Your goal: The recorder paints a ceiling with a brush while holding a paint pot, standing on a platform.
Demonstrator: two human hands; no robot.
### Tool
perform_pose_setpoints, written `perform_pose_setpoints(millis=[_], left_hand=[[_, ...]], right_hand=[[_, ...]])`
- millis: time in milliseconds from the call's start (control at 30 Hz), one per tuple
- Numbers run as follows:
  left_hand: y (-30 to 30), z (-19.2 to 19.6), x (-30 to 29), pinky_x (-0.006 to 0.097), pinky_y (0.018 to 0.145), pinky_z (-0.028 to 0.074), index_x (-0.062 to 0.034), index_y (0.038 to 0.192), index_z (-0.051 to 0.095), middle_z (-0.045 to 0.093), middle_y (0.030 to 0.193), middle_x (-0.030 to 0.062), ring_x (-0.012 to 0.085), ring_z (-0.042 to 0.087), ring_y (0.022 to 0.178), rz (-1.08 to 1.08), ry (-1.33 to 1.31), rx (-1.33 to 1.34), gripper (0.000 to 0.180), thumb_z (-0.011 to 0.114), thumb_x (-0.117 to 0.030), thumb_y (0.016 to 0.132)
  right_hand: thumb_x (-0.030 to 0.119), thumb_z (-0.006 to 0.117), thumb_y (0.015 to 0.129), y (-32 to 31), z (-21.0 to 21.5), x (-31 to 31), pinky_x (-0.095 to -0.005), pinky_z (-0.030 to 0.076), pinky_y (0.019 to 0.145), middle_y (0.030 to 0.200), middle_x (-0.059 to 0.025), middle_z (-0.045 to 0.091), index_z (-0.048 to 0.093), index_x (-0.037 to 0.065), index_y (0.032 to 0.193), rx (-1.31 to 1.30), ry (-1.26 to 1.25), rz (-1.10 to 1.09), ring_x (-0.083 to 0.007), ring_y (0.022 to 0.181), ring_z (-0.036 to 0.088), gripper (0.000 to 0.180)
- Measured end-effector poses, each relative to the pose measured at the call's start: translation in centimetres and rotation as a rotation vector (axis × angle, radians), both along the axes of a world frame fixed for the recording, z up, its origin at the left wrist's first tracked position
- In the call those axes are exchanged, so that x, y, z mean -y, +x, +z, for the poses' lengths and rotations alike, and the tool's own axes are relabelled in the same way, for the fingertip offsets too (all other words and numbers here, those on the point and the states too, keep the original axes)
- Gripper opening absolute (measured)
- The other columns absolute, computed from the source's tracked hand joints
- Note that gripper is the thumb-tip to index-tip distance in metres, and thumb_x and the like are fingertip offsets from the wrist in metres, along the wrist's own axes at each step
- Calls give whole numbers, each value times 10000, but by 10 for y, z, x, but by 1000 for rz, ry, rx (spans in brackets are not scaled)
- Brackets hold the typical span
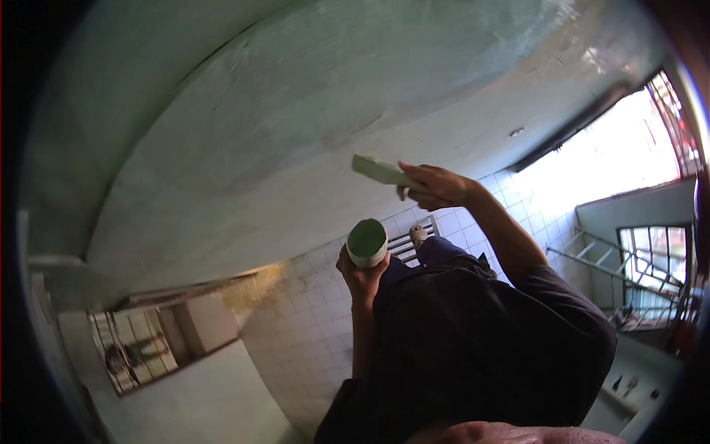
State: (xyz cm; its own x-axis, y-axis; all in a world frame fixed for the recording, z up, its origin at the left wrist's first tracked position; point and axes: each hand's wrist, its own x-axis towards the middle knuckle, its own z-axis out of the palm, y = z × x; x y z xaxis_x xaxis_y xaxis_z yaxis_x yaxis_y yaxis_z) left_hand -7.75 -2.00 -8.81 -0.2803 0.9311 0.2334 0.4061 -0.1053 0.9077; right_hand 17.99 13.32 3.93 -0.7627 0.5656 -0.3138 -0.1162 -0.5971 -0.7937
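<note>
My left hand [362, 280] is wrapped round a white tub [367, 257], which it holds upright from below. Green paint [367, 238] shows inside the tub's rim. Above and to the right, my right hand [438, 186] grips the handle of a broad paintbrush [376, 169]. The brush's head is coated pale green and points left, and a gap separates it from the tub. Beyond both hands spreads a large surface with patchy pale green paint [296, 140]. Whether the brush touches that surface, I cannot tell.
Metal slats [401, 243] lie below me, above white tiles [296, 325]. A ladder-like frame [606, 259] stands at the right, near a barred window [654, 255]. Another barred window [140, 348] is at the lower left. Small tools [630, 385] rest on a ledge, lower right.
</note>
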Motion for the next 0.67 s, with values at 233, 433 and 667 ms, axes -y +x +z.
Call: perform_pose_setpoints(millis=[233, 433, 667], left_hand=[[-5, 24, -10, 441, 868, 548, -47, 1142, 673, 736, 1039, 114, 308, 715, 934, -74, 146, -241, 610, 966, -195, 628], [-9, 43, -5, 447, 942, 489, -63, 1205, 663, 712, 1107, 90, 304, 660, 1019, -29, 93, -282, 686, 974, -175, 604], [-2, 39, -3, 463, 1053, 351, -142, 1309, 645, 712, 1172, 48, 258, 625, 1146, 7, 189, -232, 771, 931, -157, 593]], right_hand=[[277, 580, 1082, 38, 48, 5, -254, 329, 454, 593, 63, 458, 733, -23, 1126, 499, 790, 145, -53, 491, 367, 340], [457, 548, 1078, 9, 107, 3, -300, 353, 489, 559, 28, 469, 793, 4, 1057, 783, 736, 400, -79, 518, 402, 516], [501, 539, 1061, -45, 131, -3, -360, 515, 912, 915, -152, 749, 817, 98, 1057, 1122, 861, 857, -232, 984, 651, 490]])
